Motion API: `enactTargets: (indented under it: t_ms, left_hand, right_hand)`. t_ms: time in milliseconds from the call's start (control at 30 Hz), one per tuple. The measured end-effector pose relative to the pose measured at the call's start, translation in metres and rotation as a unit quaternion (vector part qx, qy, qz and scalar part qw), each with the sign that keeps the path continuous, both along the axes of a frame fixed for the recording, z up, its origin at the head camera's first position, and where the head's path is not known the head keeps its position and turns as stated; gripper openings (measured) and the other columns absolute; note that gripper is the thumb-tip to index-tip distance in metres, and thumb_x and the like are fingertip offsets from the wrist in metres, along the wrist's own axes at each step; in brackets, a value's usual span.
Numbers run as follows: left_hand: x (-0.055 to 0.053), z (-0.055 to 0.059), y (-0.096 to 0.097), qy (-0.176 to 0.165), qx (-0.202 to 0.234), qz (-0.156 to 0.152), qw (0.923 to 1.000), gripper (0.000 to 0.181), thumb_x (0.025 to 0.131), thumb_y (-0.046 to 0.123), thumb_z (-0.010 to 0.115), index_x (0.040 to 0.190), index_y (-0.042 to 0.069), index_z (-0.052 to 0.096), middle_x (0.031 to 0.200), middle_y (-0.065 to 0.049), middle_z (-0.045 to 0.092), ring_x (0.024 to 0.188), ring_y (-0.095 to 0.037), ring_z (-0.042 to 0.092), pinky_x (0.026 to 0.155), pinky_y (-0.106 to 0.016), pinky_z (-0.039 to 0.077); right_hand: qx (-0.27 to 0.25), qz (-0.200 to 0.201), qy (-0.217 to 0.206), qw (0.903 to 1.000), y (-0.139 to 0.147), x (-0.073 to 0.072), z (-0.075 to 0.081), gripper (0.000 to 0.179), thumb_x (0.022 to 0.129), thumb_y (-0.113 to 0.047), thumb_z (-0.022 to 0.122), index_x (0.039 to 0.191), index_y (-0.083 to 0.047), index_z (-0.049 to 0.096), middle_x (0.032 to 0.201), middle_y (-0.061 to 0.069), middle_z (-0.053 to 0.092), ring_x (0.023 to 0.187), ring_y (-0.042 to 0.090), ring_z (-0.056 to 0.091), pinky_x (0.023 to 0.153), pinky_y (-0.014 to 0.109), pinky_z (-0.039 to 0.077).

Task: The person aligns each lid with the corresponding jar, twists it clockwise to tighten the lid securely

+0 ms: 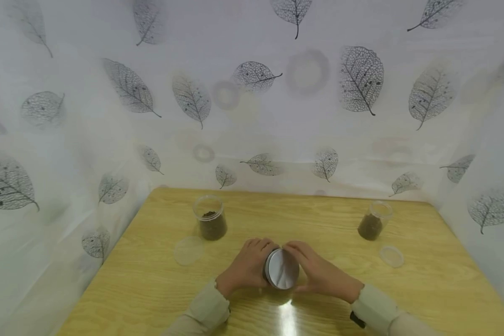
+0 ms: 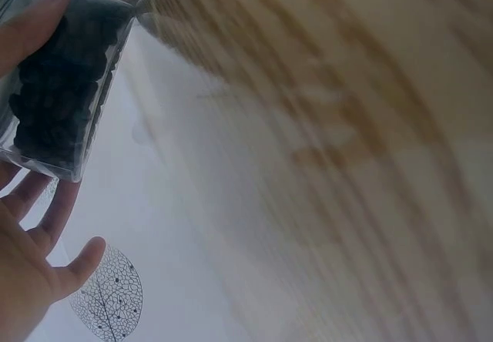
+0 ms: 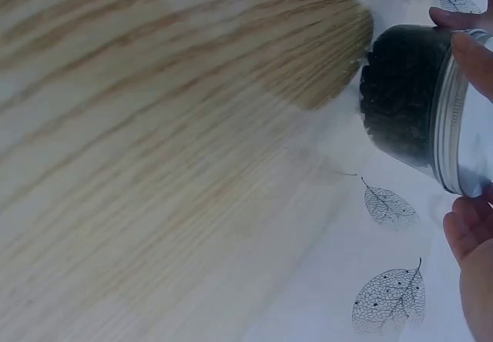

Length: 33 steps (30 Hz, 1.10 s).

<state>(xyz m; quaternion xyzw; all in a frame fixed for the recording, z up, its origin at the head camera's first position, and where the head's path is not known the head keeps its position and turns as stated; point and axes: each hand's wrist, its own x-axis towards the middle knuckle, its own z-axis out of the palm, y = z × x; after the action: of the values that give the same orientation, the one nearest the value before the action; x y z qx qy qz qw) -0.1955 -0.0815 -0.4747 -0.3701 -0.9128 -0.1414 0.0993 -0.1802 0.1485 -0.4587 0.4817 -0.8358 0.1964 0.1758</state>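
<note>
On the near part of the table (image 1: 143,284): one clear jar (image 3: 404,95), dark-filled, silver lid (image 1: 283,269) on. My left hand (image 1: 248,263): fingers curled round the jar. My right hand (image 1: 325,276): fingers gripping the lid. Step, I judge: working the lid; next calls for a steady jar, even twist. Farther: left disc (image 1: 188,250), right disc (image 1: 391,256); left tub (image 1: 213,227), right tub (image 1: 370,227), uncapped, dark-filled. Beyond: leaf-printed sheeting (image 1: 252,121).

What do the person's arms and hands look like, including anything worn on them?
The left hand and right hand wear no gloves. The left sleeve and right sleeve are pale, reaching the wrists. A small black item, unclear what, shows by the right sleeve.
</note>
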Motion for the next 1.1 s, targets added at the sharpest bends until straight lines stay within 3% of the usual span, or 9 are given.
enactTargets:
  t_ms: [267, 533, 733, 967, 1100]
  left_hand:
    - [0.000, -0.001, 0.001, 0.003, -0.001, 0.006, 1.0000, 0.087, 0.053, 0.056, 0.085, 0.124, 0.020, 0.050, 0.119, 0.005, 0.055, 0.108, -0.014, 0.053, 0.098, -0.040, 0.043]
    - [0.000, -0.001, 0.001, 0.003, 0.003, 0.008, 1.0000, 0.086, 0.054, 0.059, 0.082, 0.124, 0.021, 0.050, 0.118, 0.006, 0.056, 0.107, -0.014, 0.054, 0.098, -0.039, 0.044]
    - [0.000, 0.001, 0.001, 0.004, -0.004, 0.012, 0.9999, 0.087, 0.054, 0.061, 0.082, 0.124, 0.021, 0.050, 0.118, 0.006, 0.056, 0.107, -0.013, 0.054, 0.099, -0.039, 0.043]
    - [-0.001, 0.000, 0.001, 0.011, -0.002, 0.008, 0.9999, 0.088, 0.052, 0.060, 0.083, 0.123, 0.021, 0.050, 0.117, 0.006, 0.056, 0.106, -0.013, 0.054, 0.099, -0.039, 0.043]
    - [-0.001, -0.003, 0.001, 0.017, 0.006, 0.003, 0.9998, 0.088, 0.050, 0.059, 0.084, 0.122, 0.021, 0.051, 0.115, 0.006, 0.056, 0.105, -0.013, 0.054, 0.097, -0.039, 0.043]
  right_hand:
    - [-0.019, -0.008, -0.013, 0.9997, -0.001, -0.003, -0.008, 0.097, 0.051, -0.027, 0.090, 0.129, 0.006, 0.044, 0.123, 0.015, 0.047, 0.112, 0.025, 0.051, 0.090, 0.036, 0.053]
    - [-0.052, -0.073, -0.046, 0.9949, -0.006, 0.006, -0.015, 0.094, 0.047, -0.025, 0.091, 0.125, 0.003, 0.047, 0.120, 0.011, 0.047, 0.111, 0.022, 0.051, 0.091, 0.037, 0.052]
    - [-0.083, -0.101, -0.055, 0.9900, -0.011, 0.012, -0.019, 0.094, 0.044, -0.023, 0.093, 0.122, 0.004, 0.048, 0.117, 0.011, 0.048, 0.110, 0.020, 0.050, 0.091, 0.038, 0.052]
    - [-0.109, -0.143, -0.103, 0.9784, -0.017, 0.023, -0.020, 0.091, 0.047, -0.020, 0.093, 0.123, 0.004, 0.048, 0.118, 0.010, 0.048, 0.110, 0.021, 0.051, 0.090, 0.039, 0.052]
    - [-0.103, -0.151, -0.098, 0.9782, -0.017, 0.024, -0.019, 0.094, 0.046, -0.020, 0.093, 0.123, 0.006, 0.047, 0.118, 0.011, 0.048, 0.109, 0.023, 0.052, 0.089, 0.039, 0.052]
